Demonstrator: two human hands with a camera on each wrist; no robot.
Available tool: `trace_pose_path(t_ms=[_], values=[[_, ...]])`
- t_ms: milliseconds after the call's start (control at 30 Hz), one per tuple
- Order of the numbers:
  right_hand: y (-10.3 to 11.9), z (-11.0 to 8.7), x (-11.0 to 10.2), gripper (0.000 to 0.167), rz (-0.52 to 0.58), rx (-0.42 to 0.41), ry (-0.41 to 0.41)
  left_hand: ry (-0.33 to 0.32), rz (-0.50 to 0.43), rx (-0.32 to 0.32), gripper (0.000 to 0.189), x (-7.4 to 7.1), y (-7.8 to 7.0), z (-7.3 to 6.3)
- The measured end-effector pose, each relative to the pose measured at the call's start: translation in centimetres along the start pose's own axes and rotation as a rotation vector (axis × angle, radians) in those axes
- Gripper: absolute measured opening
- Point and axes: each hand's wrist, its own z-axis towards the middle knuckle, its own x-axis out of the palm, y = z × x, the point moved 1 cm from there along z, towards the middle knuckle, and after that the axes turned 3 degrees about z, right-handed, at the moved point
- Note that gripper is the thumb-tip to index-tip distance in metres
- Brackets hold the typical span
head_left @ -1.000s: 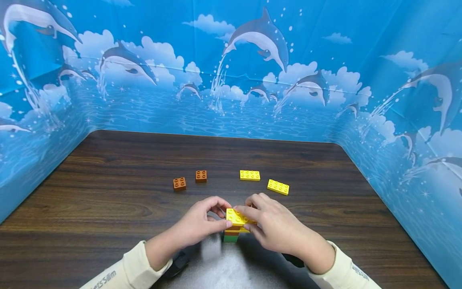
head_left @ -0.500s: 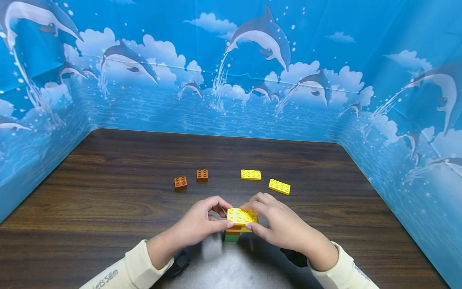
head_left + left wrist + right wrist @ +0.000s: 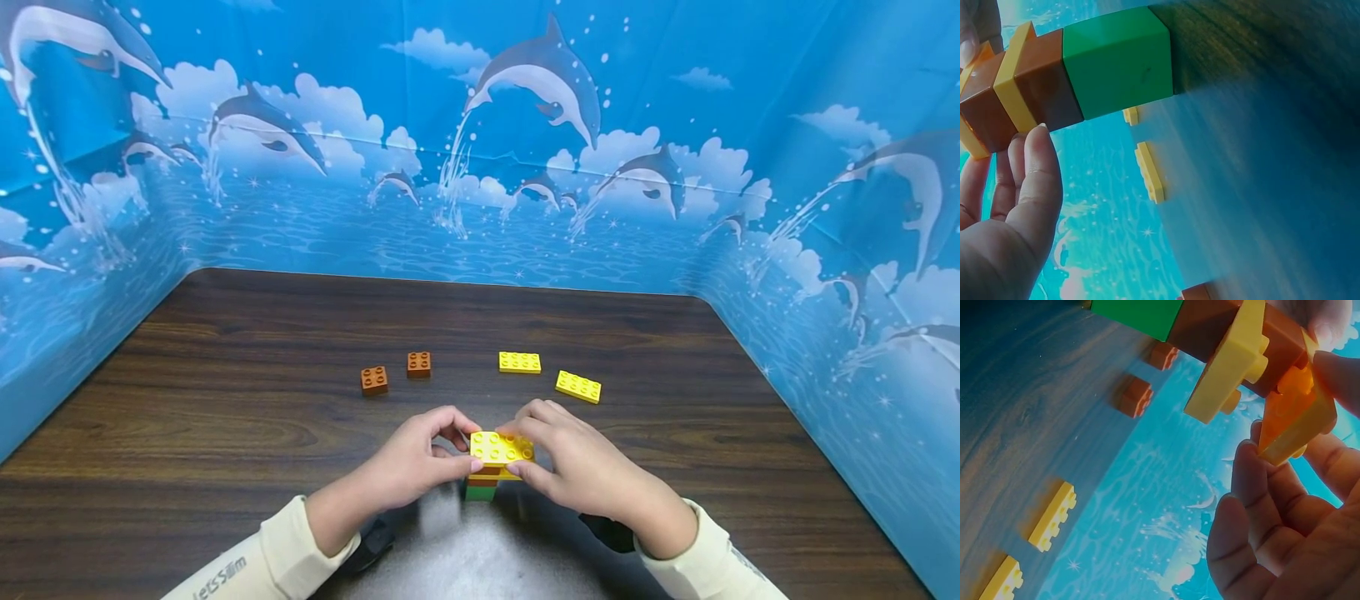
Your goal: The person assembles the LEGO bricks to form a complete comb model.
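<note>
A small tower of toy building bricks stands on the table in front of the person. Its base is a green block [image 3: 1119, 65], followed upward by a brown brick [image 3: 1047, 81], a yellow plate [image 3: 1225, 369], another brown brick [image 3: 1280, 350] and a top yellow plate [image 3: 491, 450]. Both yellow plates jut out to the right over the brown bricks. The left hand [image 3: 408, 467] holds the tower's upper left end, thumb in front and fingers behind. At the overhanging right end, the right hand [image 3: 581, 467] pinches the top plate between thumb and fingers.
Two loose brown bricks, one nearer [image 3: 374, 381] and one farther [image 3: 419, 365], lie beyond the left hand. Two yellow plates, one straight [image 3: 519, 362] and one angled [image 3: 578, 387], lie beyond the right hand. A blue dolphin-print curtain [image 3: 465, 242] borders the dark wooden table [image 3: 225, 400].
The right hand's fingers have slid right along the top yellow plate, uncovering more of its studs. The left hand keeps its hold, and the loose bricks stay put.
</note>
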Motion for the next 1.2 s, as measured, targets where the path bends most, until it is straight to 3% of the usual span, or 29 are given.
trace_pose_path(t_ms=[333, 600, 700, 833, 1000, 1200], values=[[-0.7, 0.3, 0.3, 0.033, 0.087, -0.019, 0.005, -0.025, 0.059, 0.010, 0.030, 0.1, -0.3, 0.0], [-0.7, 0.2, 0.4, 0.033, 0.094, -0.015, 0.004, -0.026, 0.101, 0.028, 0.036, -0.1, -0.2, -0.3], [-0.6, 0.2, 0.4, 0.034, 0.091, -0.005, 0.011, -0.050, 0.124, 0.008, 0.040, -1.0, -0.1, -0.3], [-0.4, 0.2, 0.3, 0.036, 0.076, 0.019, 0.024, -0.151, 0.124, -0.038, 0.040, -2.7, 0.3, -0.2], [-0.3, 0.1, 0.3, 0.036, 0.066, 0.024, 0.028, -0.251, 0.091, -0.043, 0.043, -5.0, 1.0, -0.1], [-0.4, 0.1, 0.2, 0.036, 0.066, 0.008, 0.023, -0.298, -0.073, -0.091, 0.047, -7.4, 1.9, 0.0]])
